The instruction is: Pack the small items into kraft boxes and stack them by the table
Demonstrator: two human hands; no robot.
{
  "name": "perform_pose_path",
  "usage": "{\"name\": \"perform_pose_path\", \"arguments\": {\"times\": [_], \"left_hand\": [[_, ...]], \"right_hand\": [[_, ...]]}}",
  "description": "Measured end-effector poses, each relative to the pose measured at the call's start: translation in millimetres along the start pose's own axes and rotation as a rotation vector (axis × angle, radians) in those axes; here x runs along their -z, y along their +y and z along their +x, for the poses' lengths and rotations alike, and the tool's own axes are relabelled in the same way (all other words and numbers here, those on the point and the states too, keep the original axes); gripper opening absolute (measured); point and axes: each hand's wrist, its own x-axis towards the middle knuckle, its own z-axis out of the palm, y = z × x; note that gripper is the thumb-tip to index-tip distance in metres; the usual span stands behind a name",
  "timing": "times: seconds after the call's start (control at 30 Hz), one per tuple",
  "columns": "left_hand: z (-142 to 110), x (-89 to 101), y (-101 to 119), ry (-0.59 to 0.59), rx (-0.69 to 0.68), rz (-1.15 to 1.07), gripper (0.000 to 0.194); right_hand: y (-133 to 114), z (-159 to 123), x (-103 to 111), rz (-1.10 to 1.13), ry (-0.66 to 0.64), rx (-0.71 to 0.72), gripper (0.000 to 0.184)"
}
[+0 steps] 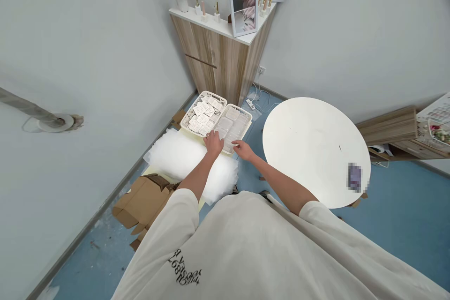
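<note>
Two white plastic baskets stand side by side in the middle. The left basket (184,127) holds a heap of small white square packets with print (202,108). In the right basket (249,124) lie several clear plastic boxes (225,124). My left hand (213,143) is at the front where the baskets meet, fingers spread over the near edge. At the right basket's front right corner is my right hand (243,150), its thumb and forefinger slightly apart near the clear boxes. I see nothing held in either hand.
A bundle of white wrapping sheets (183,157) lies before the baskets, with flattened cardboard (142,201) to its left. A round white table (312,145) stands on the right. Behind is a wood-grain cabinet (225,61) bearing a framed picture (243,7). A power strip (250,104) lies on the floor.
</note>
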Motion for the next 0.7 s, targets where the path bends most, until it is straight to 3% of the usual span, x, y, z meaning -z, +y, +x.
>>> {"name": "perform_pose_path", "arguments": {"times": [0.27, 0.43, 0.57, 0.7], "left_hand": [[4.1, 1.6, 2.4, -0.021, 0.017, 0.019, 0.042], [-5.2, 10.8, 10.4, 0.029, 0.004, -0.018, 0.044], [-10.8, 14.7, 34.0, 0.064, -0.076, -0.073, 0.048], [-16.8, 6.2, 76.0, 0.049, -0.171, -0.129, 0.047]], "right_hand": [[2.8, 0.8, 2.2, -0.008, 0.017, -0.025, 0.038], [6.1, -0.5, 3.5, 0.02, 0.071, -0.013, 0.038], [8.6, -2.2, 13.0, 0.083, 0.161, 0.01, 0.034], [24.3, -11.1, 32.6, 0.18, 0.303, 0.009, 0.028]]}}
